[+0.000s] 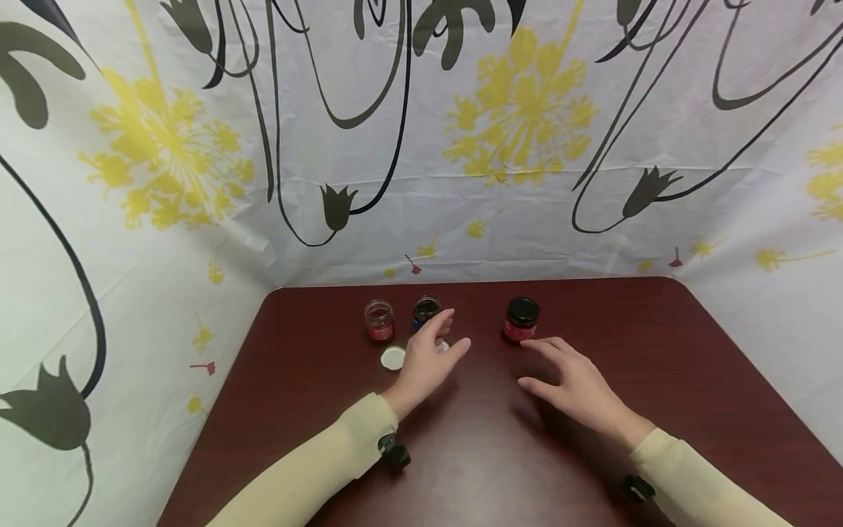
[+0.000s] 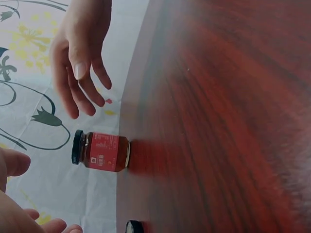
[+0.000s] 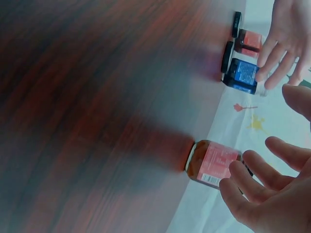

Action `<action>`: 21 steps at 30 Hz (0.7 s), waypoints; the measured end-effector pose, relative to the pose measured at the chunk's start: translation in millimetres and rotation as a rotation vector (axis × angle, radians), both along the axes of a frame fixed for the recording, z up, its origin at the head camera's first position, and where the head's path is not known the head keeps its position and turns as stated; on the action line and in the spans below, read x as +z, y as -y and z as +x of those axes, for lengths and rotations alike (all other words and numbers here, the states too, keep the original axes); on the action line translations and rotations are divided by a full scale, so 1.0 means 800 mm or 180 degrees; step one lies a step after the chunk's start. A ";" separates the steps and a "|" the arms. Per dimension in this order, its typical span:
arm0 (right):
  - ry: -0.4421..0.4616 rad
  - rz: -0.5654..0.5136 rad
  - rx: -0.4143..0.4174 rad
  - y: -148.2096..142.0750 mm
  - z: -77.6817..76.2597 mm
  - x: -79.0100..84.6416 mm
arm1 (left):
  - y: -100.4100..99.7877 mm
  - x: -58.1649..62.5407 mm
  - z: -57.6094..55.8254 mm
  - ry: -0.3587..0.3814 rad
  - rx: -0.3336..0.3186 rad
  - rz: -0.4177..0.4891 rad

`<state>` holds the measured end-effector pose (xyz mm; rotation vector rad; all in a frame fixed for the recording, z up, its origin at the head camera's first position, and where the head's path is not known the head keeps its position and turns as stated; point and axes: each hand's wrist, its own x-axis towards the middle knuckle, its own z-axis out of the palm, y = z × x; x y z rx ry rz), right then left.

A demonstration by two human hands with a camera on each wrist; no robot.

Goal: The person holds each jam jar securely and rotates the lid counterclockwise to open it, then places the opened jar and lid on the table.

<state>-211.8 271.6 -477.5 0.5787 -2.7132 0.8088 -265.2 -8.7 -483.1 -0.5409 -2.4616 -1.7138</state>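
A small glass jar (image 1: 522, 320) with a red label wears its black lid and stands upright toward the back of the table. My right hand (image 1: 579, 380) hovers just in front of it, fingers loosely spread and holding nothing. In the right wrist view the fingertips overlap the lidded jar (image 3: 216, 162). To the left, my left hand (image 1: 424, 362) is held in the air with thumb and fingers apart. Behind it stand two lidless jars, one red-labelled (image 1: 379, 320) and one blue-labelled (image 3: 244, 75), the latter partly covered by the fingers in the head view.
One lid (image 1: 393, 358) lies on the table with its white inside up; a second lid (image 1: 443, 345) is mostly hidden behind the left hand. The dark red tabletop (image 1: 474, 454) ends against a patterned white cloth (image 1: 421, 183) at the back.
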 end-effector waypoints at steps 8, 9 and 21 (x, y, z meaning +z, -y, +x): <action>-0.0019 0.0065 -0.0012 -0.012 0.009 -0.005 | -0.019 -0.003 -0.014 -0.0012 -0.0032 -0.0080; -0.0015 0.0070 -0.0014 -0.013 0.010 -0.006 | -0.021 -0.004 -0.016 -0.0008 -0.0027 -0.0094; -0.0082 0.0134 -0.0059 -0.023 0.023 -0.005 | -0.053 -0.002 -0.032 -0.0013 0.0024 -0.0190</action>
